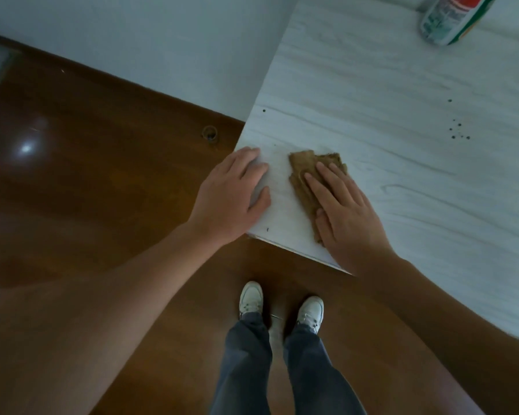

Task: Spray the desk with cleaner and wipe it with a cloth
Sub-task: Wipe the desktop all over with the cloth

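**A:** Where does the work stand?

**B:** The pale wood-grain desk (402, 115) fills the right of the view, with its near left corner over the brown floor (102, 190). Both hands are at that corner. The left hand (231, 193) lies flat at the very edge, fingers relaxed and a little spread, holding nothing. I'd say it is only bracing.

**A:** And the right?

**B:** The right hand (346, 211) presses the brown cloth (307, 172) flat to the desk. Its fingers are straight on top, not curled round it. The cloth is crumpled and long. Its long axis runs from the near edge away along the line of those fingers, and it shows past the fingertips and on the thumb side.

**A:** Where is the cleaner?

**B:** The spray can (450, 16) sits at the far edge of the view, well apart from both hands. I cannot tell whether it stands upright.

**A:** So which way should the wipe go?

**B:** To the person's right, I judge. A scatter of dark specks (459, 130) lies well beyond the right hand's outer side, so that hand is the nearer one and the sweep would go outward, across the cloth's long axis.
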